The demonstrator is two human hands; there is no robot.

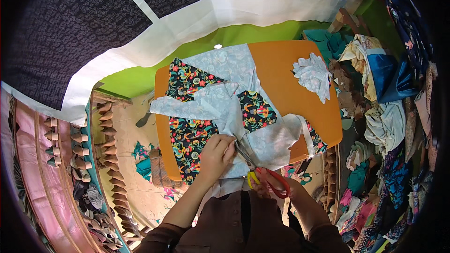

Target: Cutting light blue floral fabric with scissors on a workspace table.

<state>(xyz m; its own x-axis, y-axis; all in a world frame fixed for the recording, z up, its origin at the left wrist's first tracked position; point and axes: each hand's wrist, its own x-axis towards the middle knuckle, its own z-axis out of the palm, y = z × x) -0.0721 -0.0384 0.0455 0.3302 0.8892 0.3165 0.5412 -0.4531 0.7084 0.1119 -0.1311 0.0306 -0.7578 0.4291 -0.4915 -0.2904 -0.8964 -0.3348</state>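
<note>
My right hand (268, 181) is closed round the red and yellow handles of a pair of scissors (247, 158), near the front edge of the orange table (286, 70). The blades point up and left into a patterned fabric (191, 136), black with bright flowers on one face and pale grey-white on the other. My left hand (217, 154) rests on the fabric just left of the blades, its fingers curled and pressed together on the cloth. The fabric lies bunched and folded across the table's left and middle.
A stack of pale cut fabric pieces (312, 77) lies at the table's far right. Heaped cloths (385, 124) fill the right side. Racks of shoe lasts (108, 147) stand to the left. Scraps (143, 161) lie on the floor. A dark patterned cloth (89, 33) hangs beyond the table.
</note>
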